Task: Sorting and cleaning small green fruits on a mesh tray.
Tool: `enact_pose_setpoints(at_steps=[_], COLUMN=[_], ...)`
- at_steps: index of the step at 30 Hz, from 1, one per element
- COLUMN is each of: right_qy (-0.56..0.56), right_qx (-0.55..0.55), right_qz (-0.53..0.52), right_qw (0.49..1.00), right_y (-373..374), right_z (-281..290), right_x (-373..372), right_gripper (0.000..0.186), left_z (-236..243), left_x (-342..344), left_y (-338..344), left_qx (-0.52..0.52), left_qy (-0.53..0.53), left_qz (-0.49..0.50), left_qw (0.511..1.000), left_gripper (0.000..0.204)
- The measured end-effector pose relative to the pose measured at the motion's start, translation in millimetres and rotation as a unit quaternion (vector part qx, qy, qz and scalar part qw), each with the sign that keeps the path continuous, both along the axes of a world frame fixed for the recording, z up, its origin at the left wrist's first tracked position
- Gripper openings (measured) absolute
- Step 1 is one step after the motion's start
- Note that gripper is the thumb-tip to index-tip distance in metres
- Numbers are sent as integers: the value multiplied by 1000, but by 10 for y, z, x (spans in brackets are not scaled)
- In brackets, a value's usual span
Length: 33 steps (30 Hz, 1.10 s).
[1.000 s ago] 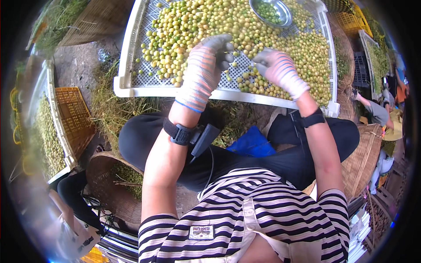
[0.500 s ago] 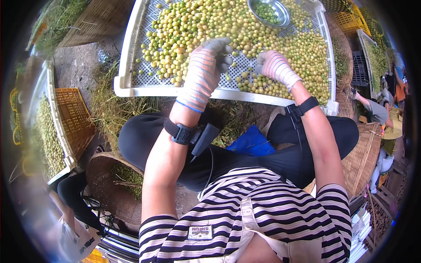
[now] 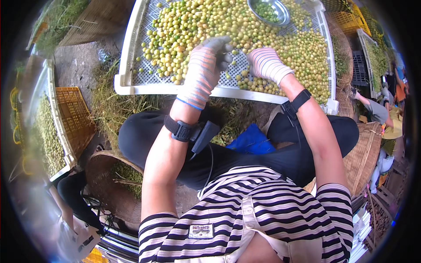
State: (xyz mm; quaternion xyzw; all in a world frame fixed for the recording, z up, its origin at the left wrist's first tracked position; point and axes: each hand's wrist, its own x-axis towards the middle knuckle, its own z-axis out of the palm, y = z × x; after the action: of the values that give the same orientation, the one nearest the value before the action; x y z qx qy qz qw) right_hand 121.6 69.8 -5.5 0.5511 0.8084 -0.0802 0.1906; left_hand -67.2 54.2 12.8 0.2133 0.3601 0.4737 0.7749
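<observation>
Yellow-green fruits (image 3: pixel 263 35) filled the white perforated tray (image 3: pixel 127 65) at twelve o'clock. Both gloved hands rested on them: left hand (image 3: pixel 206 65) with fingers curled loosely together, right hand (image 3: pixel 265 63) at its three o'clock, fingers tucked under, grip unclear. A metal bowl (image 3: pixel 268 11) sat beyond.

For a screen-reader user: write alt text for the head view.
Two gloved hands, left hand and right hand, rest on small yellow-green fruits spread across a white perforated tray; a metal bowl of greener fruits sits at its far side. The seated person wears a striped shirt, with woven baskets around.
</observation>
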Motion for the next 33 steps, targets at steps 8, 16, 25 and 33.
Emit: enact_pose_setpoints(at_steps=[8,16,25,33], right_qy=[211,-15,309,667], right_qx=[-13,4,90,-40], right_qz=[-189,-11,-113,-244], right_qw=[959,1000,940,703], right_y=[-84,-36,21,-662], right_z=[-46,0,-138,472], right_x=[342,-226,332,265], right_gripper=[16,16,10,11], left_z=[-12,37,43,191], left_x=[-54,-6,-35,-98], left_y=[10,-6,19,41], left_qx=[-1,2,10,3], left_qy=[4,20,6,-6], left_qz=[6,-4,9,18], left_qw=[1000,1000,1000,1000], left_gripper=[22,21,23,25])
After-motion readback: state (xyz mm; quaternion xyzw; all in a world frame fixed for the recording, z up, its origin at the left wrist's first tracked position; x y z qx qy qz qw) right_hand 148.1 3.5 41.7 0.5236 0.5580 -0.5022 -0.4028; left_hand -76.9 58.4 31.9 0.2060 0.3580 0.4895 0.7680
